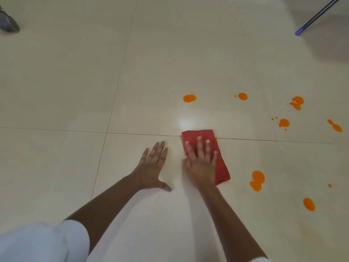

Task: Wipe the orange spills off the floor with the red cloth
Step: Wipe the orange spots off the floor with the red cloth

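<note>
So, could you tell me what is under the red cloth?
The cloth lies on the floor; an orange sliver peeks out at its right edge. Whatever else lies beneath is covered.

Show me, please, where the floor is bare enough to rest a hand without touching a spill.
Bare: the floor left of the left hand, out to the grey shoe. Crowded: right of the red cloth, among the orange spills.
</note>
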Demonstrator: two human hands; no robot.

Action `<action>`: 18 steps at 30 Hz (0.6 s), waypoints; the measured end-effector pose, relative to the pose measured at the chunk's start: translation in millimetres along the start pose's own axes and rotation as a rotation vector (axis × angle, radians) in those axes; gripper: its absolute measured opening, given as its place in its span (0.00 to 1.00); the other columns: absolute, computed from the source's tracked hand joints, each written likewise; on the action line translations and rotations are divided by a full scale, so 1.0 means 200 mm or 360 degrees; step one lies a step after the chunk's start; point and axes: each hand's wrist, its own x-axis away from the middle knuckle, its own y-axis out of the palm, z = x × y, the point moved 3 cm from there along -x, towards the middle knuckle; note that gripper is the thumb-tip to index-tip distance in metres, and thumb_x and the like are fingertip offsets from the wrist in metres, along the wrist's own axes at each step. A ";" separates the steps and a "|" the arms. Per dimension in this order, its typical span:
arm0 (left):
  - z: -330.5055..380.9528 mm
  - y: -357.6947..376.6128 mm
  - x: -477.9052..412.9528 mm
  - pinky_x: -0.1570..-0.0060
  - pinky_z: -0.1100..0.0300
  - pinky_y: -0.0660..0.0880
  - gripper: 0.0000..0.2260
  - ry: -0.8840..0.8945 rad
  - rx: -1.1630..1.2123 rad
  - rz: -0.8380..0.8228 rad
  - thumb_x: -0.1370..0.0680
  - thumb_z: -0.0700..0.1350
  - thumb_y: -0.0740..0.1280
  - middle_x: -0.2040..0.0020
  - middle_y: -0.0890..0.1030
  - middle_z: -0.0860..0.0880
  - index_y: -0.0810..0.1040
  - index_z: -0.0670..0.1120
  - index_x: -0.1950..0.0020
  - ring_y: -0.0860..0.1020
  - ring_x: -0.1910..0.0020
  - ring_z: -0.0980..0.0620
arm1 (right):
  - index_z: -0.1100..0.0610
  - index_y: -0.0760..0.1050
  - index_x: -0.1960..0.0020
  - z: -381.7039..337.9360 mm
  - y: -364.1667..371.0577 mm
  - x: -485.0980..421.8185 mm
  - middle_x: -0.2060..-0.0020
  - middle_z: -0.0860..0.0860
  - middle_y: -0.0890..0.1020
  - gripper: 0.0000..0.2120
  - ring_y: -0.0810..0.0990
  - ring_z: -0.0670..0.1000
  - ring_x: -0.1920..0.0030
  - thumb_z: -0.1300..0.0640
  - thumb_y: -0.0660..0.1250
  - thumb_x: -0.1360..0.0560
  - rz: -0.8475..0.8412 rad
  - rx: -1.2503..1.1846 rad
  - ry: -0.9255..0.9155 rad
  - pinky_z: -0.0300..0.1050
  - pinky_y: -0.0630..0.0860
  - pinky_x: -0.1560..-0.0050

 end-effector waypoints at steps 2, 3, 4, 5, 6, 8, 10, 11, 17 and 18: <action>-0.02 0.02 -0.01 0.34 0.51 0.28 0.58 0.0001 0.0020 0.0000 0.41 0.75 0.59 0.31 0.25 0.47 0.26 0.44 0.32 0.22 0.34 0.50 | 0.43 0.52 0.25 0.01 0.06 -0.09 0.24 0.50 0.53 0.25 0.49 0.56 0.24 0.45 0.45 0.22 -0.0027 0.0190 -0.0198 0.62 0.45 0.29; -0.02 0.02 -0.02 0.35 0.51 0.27 0.58 0.0007 0.0026 0.0023 0.43 0.76 0.56 0.31 0.25 0.47 0.25 0.45 0.33 0.21 0.35 0.52 | 0.43 0.50 0.25 0.08 0.04 -0.18 0.23 0.49 0.51 0.24 0.47 0.55 0.24 0.46 0.46 0.21 0.0000 0.0227 -0.0156 0.62 0.44 0.28; -0.03 0.02 -0.03 0.35 0.52 0.27 0.57 0.0014 0.0037 0.0043 0.44 0.76 0.54 0.31 0.24 0.48 0.25 0.46 0.33 0.21 0.35 0.53 | 0.43 0.48 0.25 0.18 0.01 -0.26 0.23 0.48 0.49 0.24 0.45 0.54 0.24 0.47 0.45 0.20 0.0022 0.0225 -0.0025 0.61 0.43 0.28; -0.03 0.02 -0.03 0.35 0.51 0.27 0.57 0.0013 0.0060 0.0033 0.44 0.76 0.54 0.31 0.24 0.49 0.25 0.46 0.33 0.22 0.35 0.54 | 0.43 0.47 0.24 0.27 -0.02 -0.29 0.23 0.48 0.48 0.24 0.43 0.54 0.24 0.47 0.44 0.20 0.0019 0.0203 0.0175 0.61 0.42 0.28; -0.02 0.03 -0.03 0.34 0.51 0.28 0.57 0.0012 0.0077 0.0023 0.44 0.76 0.54 0.31 0.24 0.49 0.26 0.46 0.32 0.22 0.34 0.54 | 0.43 0.47 0.24 0.34 -0.03 -0.26 0.23 0.48 0.48 0.24 0.43 0.54 0.24 0.46 0.43 0.20 0.0044 0.0116 0.0359 0.61 0.42 0.28; -0.02 0.04 -0.03 0.34 0.51 0.28 0.57 0.0004 0.0066 0.0041 0.44 0.76 0.54 0.31 0.24 0.50 0.27 0.46 0.31 0.23 0.33 0.54 | 0.45 0.55 0.25 0.30 0.00 -0.09 0.24 0.50 0.55 0.25 0.50 0.55 0.24 0.46 0.43 0.22 0.0183 -0.0002 0.0522 0.62 0.45 0.29; -0.02 0.03 -0.03 0.34 0.50 0.29 0.57 -0.0008 0.0021 0.0053 0.44 0.76 0.53 0.30 0.26 0.48 0.29 0.45 0.30 0.25 0.31 0.51 | 0.47 0.63 0.28 0.06 0.09 0.08 0.26 0.51 0.62 0.25 0.58 0.58 0.26 0.48 0.47 0.24 0.0099 -0.0085 0.0301 0.62 0.48 0.30; -0.02 0.02 -0.04 0.34 0.50 0.30 0.57 -0.0017 0.0003 0.0045 0.44 0.76 0.52 0.29 0.28 0.47 0.31 0.44 0.29 0.27 0.30 0.49 | 0.47 0.62 0.28 -0.05 0.13 0.10 0.26 0.50 0.61 0.25 0.57 0.57 0.26 0.48 0.48 0.23 0.0063 -0.0063 0.0107 0.60 0.45 0.30; 0.01 -0.10 -0.02 0.28 0.52 0.43 0.47 -0.0057 -0.0056 -0.0177 0.29 0.67 0.61 0.26 0.34 0.45 0.39 0.42 0.25 0.36 0.26 0.49 | 0.42 0.45 0.25 0.10 0.02 -0.38 0.24 0.43 0.44 0.23 0.39 0.49 0.25 0.50 0.44 0.19 -0.0122 -0.0099 0.0266 0.56 0.36 0.28; 0.01 -0.14 0.00 0.28 0.55 0.43 0.45 -0.0065 -0.0047 -0.0197 0.27 0.64 0.61 0.25 0.36 0.45 0.40 0.42 0.25 0.38 0.26 0.50 | 0.42 0.45 0.25 0.15 0.02 -0.34 0.24 0.44 0.44 0.24 0.40 0.51 0.24 0.49 0.44 0.19 -0.0068 -0.0146 0.0448 0.58 0.37 0.28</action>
